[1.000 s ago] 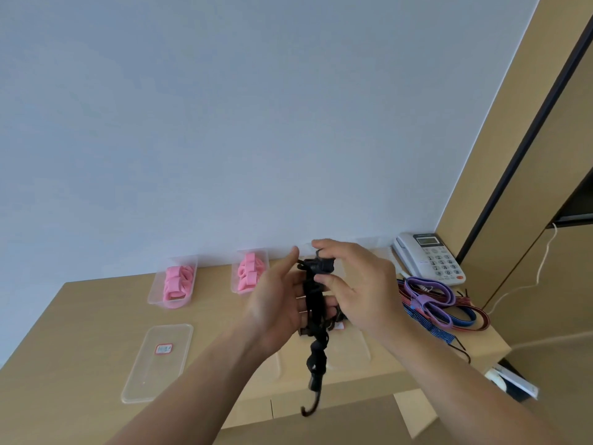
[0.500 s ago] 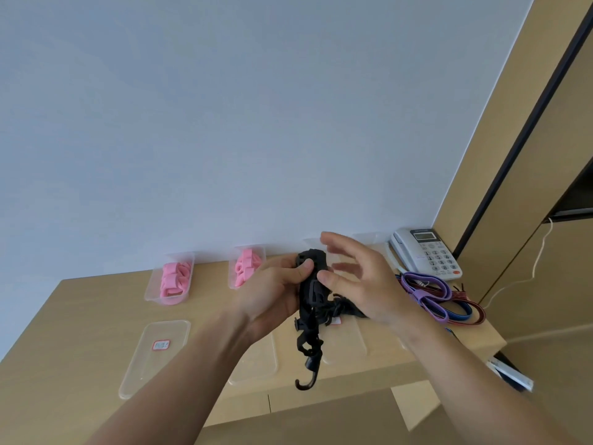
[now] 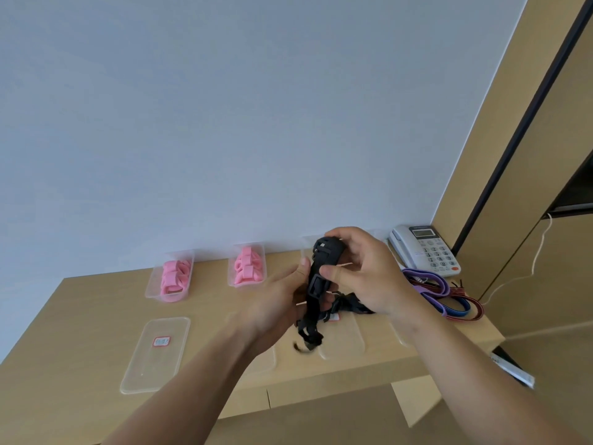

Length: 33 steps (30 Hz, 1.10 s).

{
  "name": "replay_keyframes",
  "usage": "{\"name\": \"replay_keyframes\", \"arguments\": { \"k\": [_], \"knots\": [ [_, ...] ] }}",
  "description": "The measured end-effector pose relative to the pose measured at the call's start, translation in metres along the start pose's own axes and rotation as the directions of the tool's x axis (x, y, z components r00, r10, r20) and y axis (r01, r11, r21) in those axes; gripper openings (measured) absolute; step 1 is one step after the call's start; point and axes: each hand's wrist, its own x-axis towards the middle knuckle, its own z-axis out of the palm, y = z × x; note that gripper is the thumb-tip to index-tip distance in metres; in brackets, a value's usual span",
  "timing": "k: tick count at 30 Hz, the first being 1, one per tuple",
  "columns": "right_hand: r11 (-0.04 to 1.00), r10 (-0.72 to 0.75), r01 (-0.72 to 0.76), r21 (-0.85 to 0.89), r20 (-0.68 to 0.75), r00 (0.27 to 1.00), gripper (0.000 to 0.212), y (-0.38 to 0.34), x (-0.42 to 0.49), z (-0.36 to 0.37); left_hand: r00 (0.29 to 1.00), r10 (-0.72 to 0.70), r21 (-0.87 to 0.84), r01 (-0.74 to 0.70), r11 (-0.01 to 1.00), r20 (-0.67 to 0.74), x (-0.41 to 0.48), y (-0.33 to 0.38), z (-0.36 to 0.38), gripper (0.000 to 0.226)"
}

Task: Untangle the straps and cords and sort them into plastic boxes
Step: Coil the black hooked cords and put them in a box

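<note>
Two hands hold one black strap (image 3: pixel 316 284) up over the table (image 3: pixel 96 316). We see the left hand (image 3: pixel 282 300) wrapped around its middle and the right hand (image 3: pixel 365 274) pinching its folded top, with the loose end hanging down. Behind them we see two clear boxes (image 3: pixel 150 289) (image 3: pixel 263 261) full of pink straps (image 3: pixel 175 277), and a pile of purple, blue and red cords (image 3: pixel 430 284) lies by the phone (image 3: pixel 423 248).
</note>
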Motion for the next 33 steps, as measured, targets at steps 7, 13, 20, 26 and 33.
{"name": "replay_keyframes", "arguments": {
  "k": [7,13,20,26,33],
  "knots": [
    [0.997,-0.055,0.048,-0.055,-0.125,0.991,0.046,0.004,-0.004,-0.004,0.993,-0.114,-0.016,0.114,0.993,0.003,-0.002,-0.01,0.012,0.053],
    [0.891,-0.362,0.264,-0.369,-0.227,0.904,0.05,0.012,-0.008,0.0,0.968,-0.241,0.012,0.24,0.971,0.067,-0.003,-0.013,0.023,0.069],
    [0.588,-0.747,0.621,-0.518,-0.055,0.662,0.036,0.03,-0.016,0.005,0.97,-0.206,-0.32,0.237,0.917,0.129,0.006,-0.002,0.027,0.068],
    [0.673,-0.681,0.617,-0.408,-0.017,0.732,0.014,0.035,-0.029,0.009,0.99,-0.099,-0.324,0.126,0.938,0.097,0.01,0.012,0.014,0.027],
    [0.908,-0.385,0.343,-0.242,-0.158,0.909,0.041,0.024,-0.036,0.009,1.0,0.012,-0.273,-0.012,0.962,0.0,0.01,0.014,0.015,0.029]
  ]
}}
